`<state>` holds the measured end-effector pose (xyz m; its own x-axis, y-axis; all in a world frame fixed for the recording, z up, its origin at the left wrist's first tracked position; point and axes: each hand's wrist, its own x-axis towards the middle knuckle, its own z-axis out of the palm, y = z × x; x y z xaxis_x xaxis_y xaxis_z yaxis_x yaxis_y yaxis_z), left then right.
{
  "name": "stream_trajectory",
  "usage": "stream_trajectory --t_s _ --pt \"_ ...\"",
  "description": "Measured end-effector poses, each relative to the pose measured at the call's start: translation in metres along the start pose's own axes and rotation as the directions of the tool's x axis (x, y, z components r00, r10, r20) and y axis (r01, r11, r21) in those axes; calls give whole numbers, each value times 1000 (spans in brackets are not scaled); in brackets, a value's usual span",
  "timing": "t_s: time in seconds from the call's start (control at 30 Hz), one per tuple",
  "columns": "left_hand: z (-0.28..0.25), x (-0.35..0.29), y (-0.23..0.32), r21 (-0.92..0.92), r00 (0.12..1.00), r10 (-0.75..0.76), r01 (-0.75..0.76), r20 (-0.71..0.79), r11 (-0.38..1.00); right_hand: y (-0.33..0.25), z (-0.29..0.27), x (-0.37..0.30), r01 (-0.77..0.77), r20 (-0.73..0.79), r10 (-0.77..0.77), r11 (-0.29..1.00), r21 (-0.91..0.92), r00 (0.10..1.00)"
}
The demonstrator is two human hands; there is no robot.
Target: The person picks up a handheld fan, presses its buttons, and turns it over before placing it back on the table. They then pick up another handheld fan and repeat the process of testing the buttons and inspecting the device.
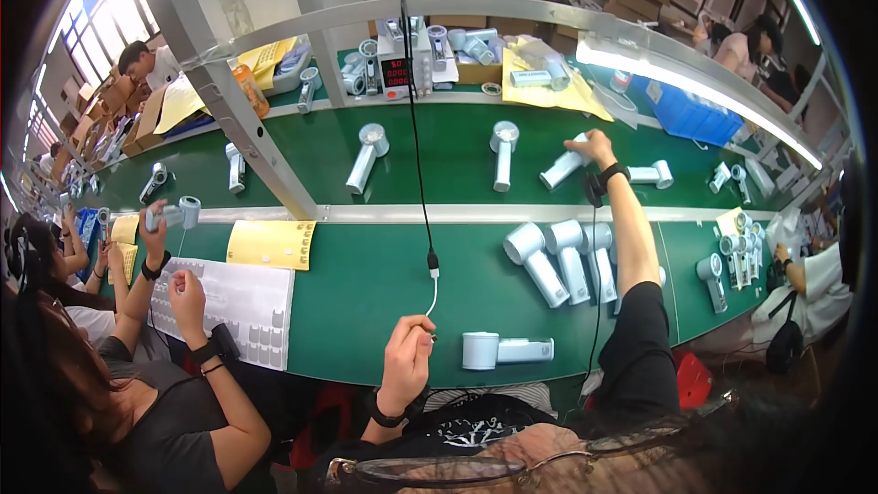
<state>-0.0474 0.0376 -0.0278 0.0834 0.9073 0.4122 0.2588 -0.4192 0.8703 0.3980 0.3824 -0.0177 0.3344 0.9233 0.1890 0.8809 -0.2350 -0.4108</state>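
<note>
Progress: judged to be between units, with the work on the fans only partly done. The white cable had its free end in my left fingers, pinched, its tip next to no fan, so I took the connecting step as not made at this moment. A group of at least three fans lay at the right of the desk, and a single fan lay crosswise near its front edge; which of these were finished I could not tell. More waited or had passed on the green strip beyond the metal rail. Position: the light-blue fan was on that strip, its handle pointing toward me and to the left. My right fingers were closed on its far end, hiding most of the head; whether they were lifting or setting down was unclear.
</note>
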Motion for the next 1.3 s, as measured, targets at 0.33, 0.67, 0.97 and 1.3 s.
stream_trajectory --t_s 0.33,0.67,0.97,1.3 --pt "0 1 -5 2 999 44 -44 13 999 -133 38 -58 128 384 -54 977 -170 922" --pt "-5 -14 -4 -22 1000 6 -6 -1 1000 -127 -26 -119 -340 382 -500 177 924 777" --pt "13 -9 10 -107 995 53 -43 83 993 -113 -62 -282 -341 218 -445 -219 914 869" --pt "65 9 40 -310 935 92 20 343 951 -117 -55 -349 -414 219 -444 -409 813 869"
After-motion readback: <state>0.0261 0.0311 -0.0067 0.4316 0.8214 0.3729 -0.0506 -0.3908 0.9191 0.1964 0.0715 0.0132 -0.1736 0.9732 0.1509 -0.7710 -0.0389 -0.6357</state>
